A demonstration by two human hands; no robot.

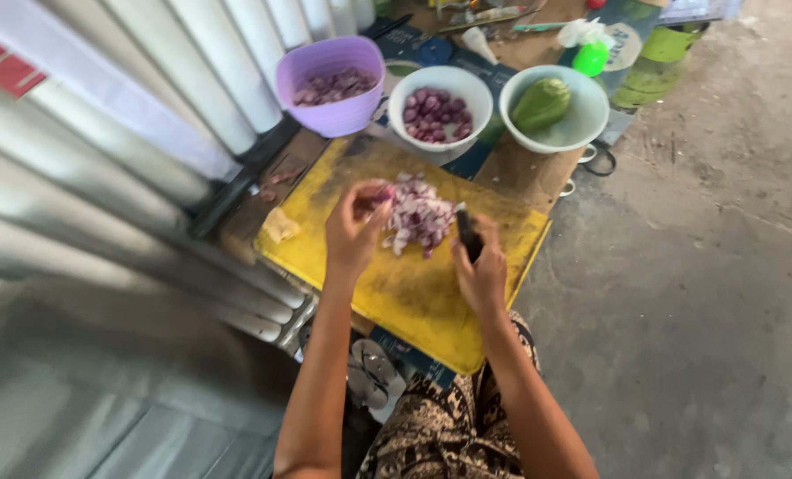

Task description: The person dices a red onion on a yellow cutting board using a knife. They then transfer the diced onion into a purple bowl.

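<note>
Patterned lap, nearest. Right hand [480, 270]: grip clamped on knife [469, 232], handle running away from body. Left hand [353, 226]: fingers pinching onion piece [380, 197]. Chopped onion [421, 215] between hands, on yellow board [414, 297].

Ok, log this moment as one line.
left hand: pinching shallot piece | right hand: gripping knife | chopped shallots: piled on yellow board | bowls: behind board

Matt, stained yellow plastic cutting board [414, 293]; corrugated metal wall [103, 160].
</note>
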